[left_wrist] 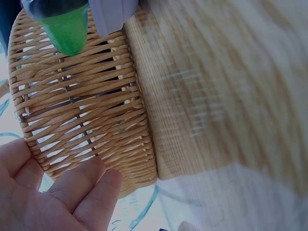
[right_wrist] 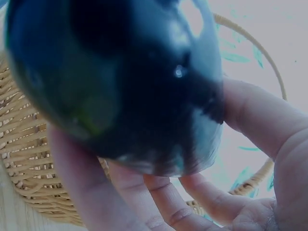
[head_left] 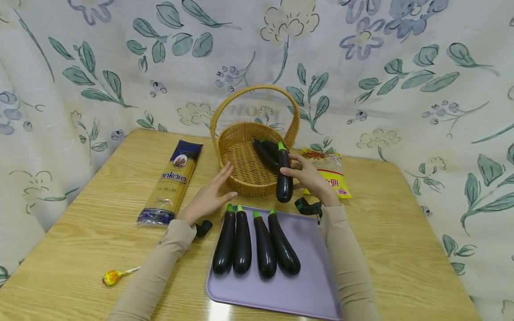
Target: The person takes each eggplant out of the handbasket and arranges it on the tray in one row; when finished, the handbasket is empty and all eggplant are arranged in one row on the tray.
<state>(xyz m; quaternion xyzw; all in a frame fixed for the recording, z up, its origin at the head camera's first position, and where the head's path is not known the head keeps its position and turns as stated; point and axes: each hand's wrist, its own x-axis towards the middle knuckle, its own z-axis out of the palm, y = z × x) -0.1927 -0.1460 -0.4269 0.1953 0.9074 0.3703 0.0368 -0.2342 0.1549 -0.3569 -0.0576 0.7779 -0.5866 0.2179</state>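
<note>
My right hand (head_left: 312, 179) grips a glossy dark eggplant (head_left: 284, 185) with a bright green stem end pointing up. It hangs over the front right rim of the wicker basket (head_left: 242, 166), and in the right wrist view the fingers and thumb curl round its dark body (right_wrist: 144, 96). Inside the basket, two more eggplants (head_left: 263, 154) lie against the right side, partly hidden. At the basket's left side is my left hand (head_left: 206, 198), its fingers extended; in the left wrist view its fingertips (left_wrist: 98, 168) lie against the woven wall.
A lilac tray (head_left: 311, 276) in front of the basket bears several eggplants (head_left: 242, 240) side by side, stems toward the basket. Left stands a spaghetti pack (head_left: 170, 185), with a lollipop (head_left: 112, 277) nearer the front. A yellow-and-red food packet (head_left: 333, 176) lies behind my right hand.
</note>
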